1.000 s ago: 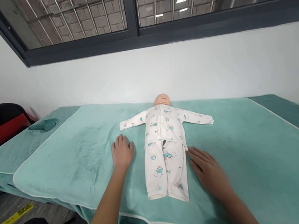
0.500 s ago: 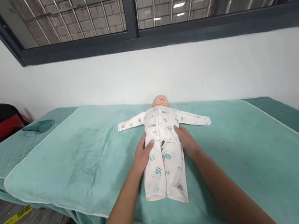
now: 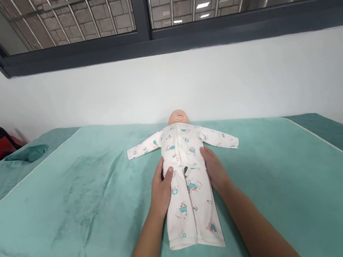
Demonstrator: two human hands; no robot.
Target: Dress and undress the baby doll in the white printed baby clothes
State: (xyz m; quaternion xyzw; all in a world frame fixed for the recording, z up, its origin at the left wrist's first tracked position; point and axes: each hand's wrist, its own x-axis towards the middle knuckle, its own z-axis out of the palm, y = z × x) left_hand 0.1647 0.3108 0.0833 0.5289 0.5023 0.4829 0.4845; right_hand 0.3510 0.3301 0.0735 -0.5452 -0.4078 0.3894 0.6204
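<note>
Green cover [image 3: 281, 181] beneath the window [image 3: 230, 27], dressed doll [image 3: 182, 157] lying face-up mid-cover, head [image 3: 178, 117] near the wall [image 3: 247, 79]: left hand [image 3: 162, 189] and right hand [image 3: 216, 168] are grasping its waist from either side, some fingertips hidden! Uneven pulling could ruck the patterned top [image 3: 167, 139] or twist the trousers [image 3: 181, 223], and any dragging might bunch the cover.

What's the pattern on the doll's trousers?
White trousers with scattered teal and pink prints, seen in the head view.
</note>
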